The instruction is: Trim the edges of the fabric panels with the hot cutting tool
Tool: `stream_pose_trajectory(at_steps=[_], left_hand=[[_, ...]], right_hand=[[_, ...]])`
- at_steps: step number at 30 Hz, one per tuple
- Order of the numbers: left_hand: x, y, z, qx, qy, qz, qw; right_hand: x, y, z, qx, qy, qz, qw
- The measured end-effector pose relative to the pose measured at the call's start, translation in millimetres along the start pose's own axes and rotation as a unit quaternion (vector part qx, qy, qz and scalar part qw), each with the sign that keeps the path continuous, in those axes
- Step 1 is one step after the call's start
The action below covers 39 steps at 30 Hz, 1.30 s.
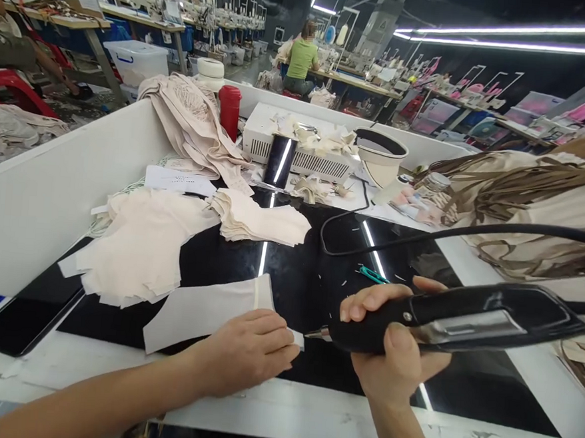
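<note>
My left hand presses a white cut fabric piece against a glossy black plate, its fingers closed together over the piece's right end. What lies under those fingers is hidden. A black corded handheld tool with a pointed metal tip is wrapped in my right hand. That tip meets, or nearly meets, the fabric's edge just right of my left fingertips; I cannot tell if they touch. Behind my left hand lie a fanned stack of cream fabric pieces and a neater stack.
Teal thread snips lie beyond the tool, whose black cable runs right. A white vented box, a red bottle and a round container stand behind. Brown and cream fabric is heaped right. A person in green sits farther off.
</note>
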State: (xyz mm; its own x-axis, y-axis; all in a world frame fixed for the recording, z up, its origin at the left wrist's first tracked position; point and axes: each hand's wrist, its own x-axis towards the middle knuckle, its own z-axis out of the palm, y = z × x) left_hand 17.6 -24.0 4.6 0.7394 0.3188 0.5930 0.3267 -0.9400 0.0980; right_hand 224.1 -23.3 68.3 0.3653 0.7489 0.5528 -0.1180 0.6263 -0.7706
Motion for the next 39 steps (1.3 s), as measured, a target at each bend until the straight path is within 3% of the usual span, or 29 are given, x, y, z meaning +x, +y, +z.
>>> stream_pose_trajectory(at_steps=[7,17,23,39], left_hand=[[-8,-3,10.5,0.001,-0.041,-0.018,0.999],[-8,-3,4.1,0.012,-0.055,-0.041,0.998],[-9,-6,1.5,0.023,-0.095,-0.058,0.994],[-9,-10,0.2,0.027,-0.087,-0.027,0.995]], right_hand=[[-4,7,0,0.013,-0.014,-0.006,1.0],[-6,10,-4,0.008,-0.037,-0.007,0.999],[-7,11,-3,-0.003,-0.029,-0.009,1.0],[-2,12,-1,0.019,-0.02,-0.006,1.0]])
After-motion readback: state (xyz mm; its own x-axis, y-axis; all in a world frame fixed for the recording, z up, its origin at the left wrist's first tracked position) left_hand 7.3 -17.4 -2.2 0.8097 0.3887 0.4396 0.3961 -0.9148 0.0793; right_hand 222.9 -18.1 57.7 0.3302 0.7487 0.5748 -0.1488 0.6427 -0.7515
